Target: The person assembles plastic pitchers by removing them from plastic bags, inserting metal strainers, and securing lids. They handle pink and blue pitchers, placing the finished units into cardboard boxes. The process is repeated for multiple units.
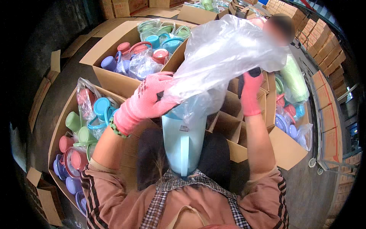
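Note:
A light blue plastic jug point(173, 139) stands upright between my knees, its handle facing me. A large clear plastic bag point(225, 53) billows above it, and the lower part of the bag hangs over or into the jug's mouth; I cannot tell which. My left hand point(148, 95), in a pink glove, pinches the bag's edge by the rim of the jug. Off to the right, my right hand point(251, 89), also gloved in pink, is closed on the other side of the bag. The bag hides part of the jug's rim.
A carton with cardboard dividers point(228, 124) stands behind the jug. Open cartons hold coloured cups and lids on the left point(78, 158) and at the back point(152, 49). A bagged pale green jug point(294, 82) stands right. Another person point(280, 32) is beyond the bag.

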A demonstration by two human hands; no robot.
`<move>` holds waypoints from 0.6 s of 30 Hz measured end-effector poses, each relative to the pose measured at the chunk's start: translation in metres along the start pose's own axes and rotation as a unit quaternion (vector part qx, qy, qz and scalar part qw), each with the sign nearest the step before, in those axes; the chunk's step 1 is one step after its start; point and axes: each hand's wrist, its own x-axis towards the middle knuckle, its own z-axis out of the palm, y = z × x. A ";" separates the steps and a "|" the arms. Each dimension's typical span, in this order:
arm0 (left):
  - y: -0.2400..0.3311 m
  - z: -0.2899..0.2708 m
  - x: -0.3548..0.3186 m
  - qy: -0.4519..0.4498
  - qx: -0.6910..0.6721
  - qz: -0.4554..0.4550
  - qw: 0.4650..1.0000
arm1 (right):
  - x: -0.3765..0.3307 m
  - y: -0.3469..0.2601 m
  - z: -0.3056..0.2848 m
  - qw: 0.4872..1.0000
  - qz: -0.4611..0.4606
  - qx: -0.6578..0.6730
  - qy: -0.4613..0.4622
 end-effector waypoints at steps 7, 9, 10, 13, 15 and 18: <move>-0.170 0.021 -0.084 0.153 0.206 -0.173 0.951 | 0.040 0.175 -0.015 0.861 0.162 0.452 -0.167; -0.152 0.044 -0.117 0.025 0.080 -0.321 0.943 | -0.007 0.168 -0.004 0.908 0.270 0.289 -0.138; -0.149 0.059 -0.132 0.011 0.014 -0.345 0.938 | -0.026 0.157 0.009 0.934 0.299 0.166 -0.099; -0.142 0.094 -0.146 0.124 -0.118 -0.386 0.906 | -0.044 0.160 0.010 0.945 0.303 0.059 -0.110; -0.147 0.090 -0.143 0.115 -0.217 -0.415 0.876 | -0.037 0.161 0.021 0.955 0.268 0.127 0.024; -0.150 0.083 -0.136 0.106 -0.321 -0.422 0.841 | -0.026 0.171 0.025 0.929 0.287 0.226 0.051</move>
